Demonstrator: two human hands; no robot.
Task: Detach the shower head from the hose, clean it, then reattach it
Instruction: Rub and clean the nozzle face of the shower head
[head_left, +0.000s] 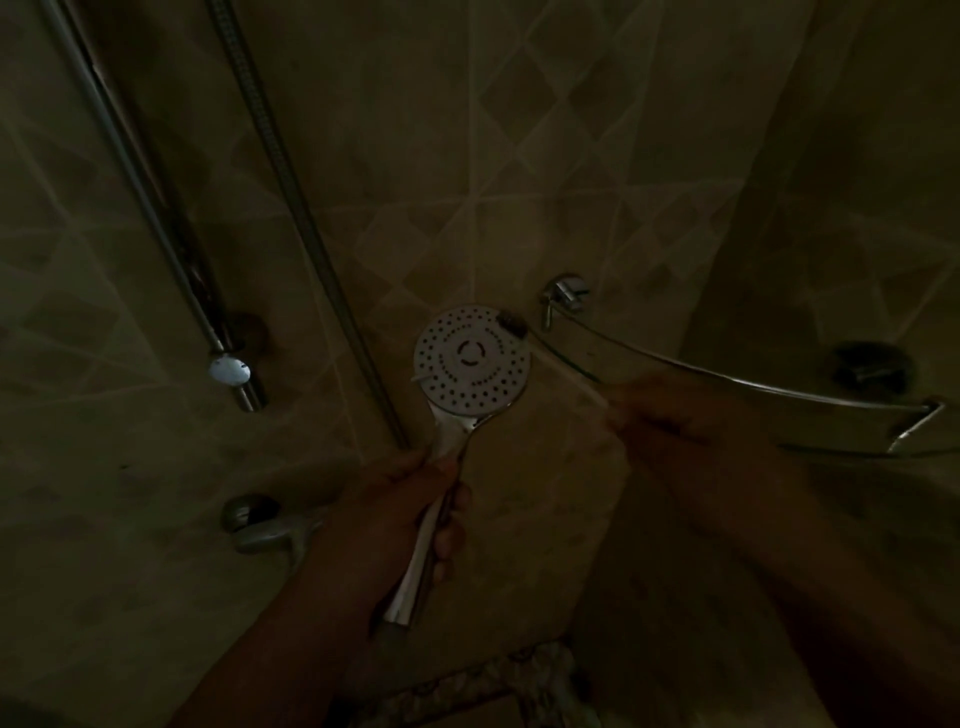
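The room is a dim, tiled shower corner. The wall tiles (467, 171) are beige, laid partly in a diamond pattern with pale grout lines, and the light is so low that much of the lower part is lost in shadow.

The left hand (400, 514) grips the chrome handle of the shower head (471, 359), fingers curled round it, and holds it up with its round white face and rings of dark nozzle holes turned toward us. The handle's lower end shows bare below the hand, with no hose on it. The hose (291, 197), ribbed and metallic, hangs down the wall just left of the head.

The right hand (670, 415) is blurred; it appears to hold a small brush (513, 323) whose dark bristled tip touches the upper right edge of the head's face. How its fingers lie I cannot tell.

Further left a chrome slide rail (150, 208) runs down the wall and ends in a white-capped fitting (229, 370). Below it a dull metal tap fitting (260, 525) juts out. On the right, a curved glass corner shelf (753, 395) with a chrome rail sits on round wall brackets (566, 291).
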